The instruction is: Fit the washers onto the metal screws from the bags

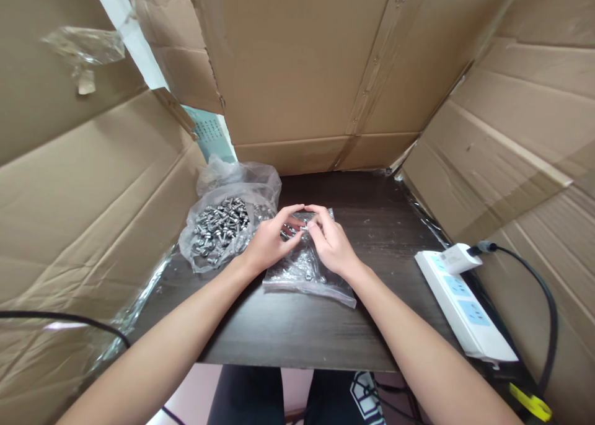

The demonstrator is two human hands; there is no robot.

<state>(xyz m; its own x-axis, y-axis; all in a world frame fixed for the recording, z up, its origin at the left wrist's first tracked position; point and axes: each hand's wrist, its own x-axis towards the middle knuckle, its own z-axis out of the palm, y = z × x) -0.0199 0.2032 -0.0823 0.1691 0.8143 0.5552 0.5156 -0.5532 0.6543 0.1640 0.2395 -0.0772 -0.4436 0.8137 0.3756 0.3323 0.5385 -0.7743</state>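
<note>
In the head view, a dark brown, wood-grained worktop (302, 338) with a smooth, slightly glossy surface stands between three creased tan cardboard panels: one at the back (297, 72), one on the left (93, 189) and one on the right (525, 121). One small, silvery, shiny metal piece (304, 228) is at the fingers, above the middle of the worktop; it is too small to tell its exact form. The right hand (333, 245) pinches it between thumb and fingers, while the left hand (272, 242) curves toward it, thumb tip just beside it; I cannot tell whether that thumb grips too. The index fingertips meet or nearly meet above. Under the hands lies one flat, clear plastic zip bag (290, 273), wrinkled, its pinkish seal strip toward the front edge, with a few metal pieces inside. Toward the far left corner sits one crumpled, translucent plastic bag (260, 194), open, heaped with grey metal bolts (220, 227), dozens overlapping beyond counting. Along the right edge lies one long white power strip (490, 341) with three light blue socket panels and one white block-shaped adapter (458, 259), joined to a black cable (542, 282).
</note>
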